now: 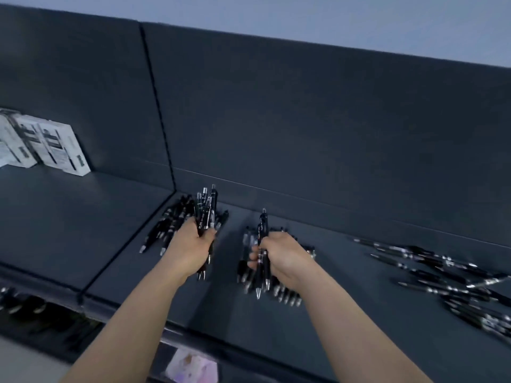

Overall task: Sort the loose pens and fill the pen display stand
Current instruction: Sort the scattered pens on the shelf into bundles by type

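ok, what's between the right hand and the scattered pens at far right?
Head view: mostly bare shelf. A few pens of the pile under the right hand poke out that side; past them nothing lies before the scattered pens.

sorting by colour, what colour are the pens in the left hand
The pens in the left hand are black with silver tips; head view.
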A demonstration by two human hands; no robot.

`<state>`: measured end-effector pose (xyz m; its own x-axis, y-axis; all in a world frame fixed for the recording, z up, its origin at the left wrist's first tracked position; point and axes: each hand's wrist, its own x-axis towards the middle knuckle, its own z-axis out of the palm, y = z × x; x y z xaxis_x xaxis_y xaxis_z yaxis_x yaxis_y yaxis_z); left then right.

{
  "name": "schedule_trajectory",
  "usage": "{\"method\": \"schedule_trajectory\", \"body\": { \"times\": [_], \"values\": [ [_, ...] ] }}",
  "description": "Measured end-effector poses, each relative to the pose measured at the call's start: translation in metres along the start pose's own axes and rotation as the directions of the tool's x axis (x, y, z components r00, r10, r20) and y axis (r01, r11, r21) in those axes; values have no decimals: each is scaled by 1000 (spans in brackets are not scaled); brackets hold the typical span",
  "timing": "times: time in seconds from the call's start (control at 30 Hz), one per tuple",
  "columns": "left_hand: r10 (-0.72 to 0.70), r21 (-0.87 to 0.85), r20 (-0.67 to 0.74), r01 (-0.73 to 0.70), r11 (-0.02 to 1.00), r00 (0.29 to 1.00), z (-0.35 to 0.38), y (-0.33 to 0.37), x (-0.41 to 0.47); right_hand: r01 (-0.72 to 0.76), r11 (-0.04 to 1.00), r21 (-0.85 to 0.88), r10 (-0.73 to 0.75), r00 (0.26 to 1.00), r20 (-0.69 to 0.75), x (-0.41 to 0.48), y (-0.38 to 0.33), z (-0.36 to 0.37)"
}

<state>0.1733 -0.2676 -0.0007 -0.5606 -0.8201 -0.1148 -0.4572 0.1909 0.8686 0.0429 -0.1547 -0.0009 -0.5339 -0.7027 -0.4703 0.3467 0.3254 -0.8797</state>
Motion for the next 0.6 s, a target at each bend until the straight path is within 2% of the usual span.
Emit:
{"method": "schedule_trajectory", "body": {
  "times": [0.13, 0.27, 0.37, 0.43, 0.5, 0.6],
  "values": [
    [-42, 121, -7, 43, 992, 999, -47, -21, 45, -40, 999, -21, 38, 998, -52, 36, -2, 54],
    [-80, 248, 3, 76, 966, 997, -63, -35, 88, -72, 992, -107, 57, 989, -136, 64, -7, 88],
    [-134, 442, -25, 131, 887, 991, -57, -41, 107, -86, 966, -243, 35, 978, -207, 73, -12, 104],
    [-121, 561, -61, 134, 817, 991, -52, -48, 112, -111, 950, -293, 37, 968, -246, 77, -13, 110],
    [-141, 561, -58, 149, 814, 988, -48, -54, 116, -110, 930, -351, 19, 967, -253, 77, -10, 113],
    [-172, 430, -12, 161, 888, 985, -49, -61, 124, -51, 900, -433, -66, 965, -252, 72, -7, 114]
  ]
}}
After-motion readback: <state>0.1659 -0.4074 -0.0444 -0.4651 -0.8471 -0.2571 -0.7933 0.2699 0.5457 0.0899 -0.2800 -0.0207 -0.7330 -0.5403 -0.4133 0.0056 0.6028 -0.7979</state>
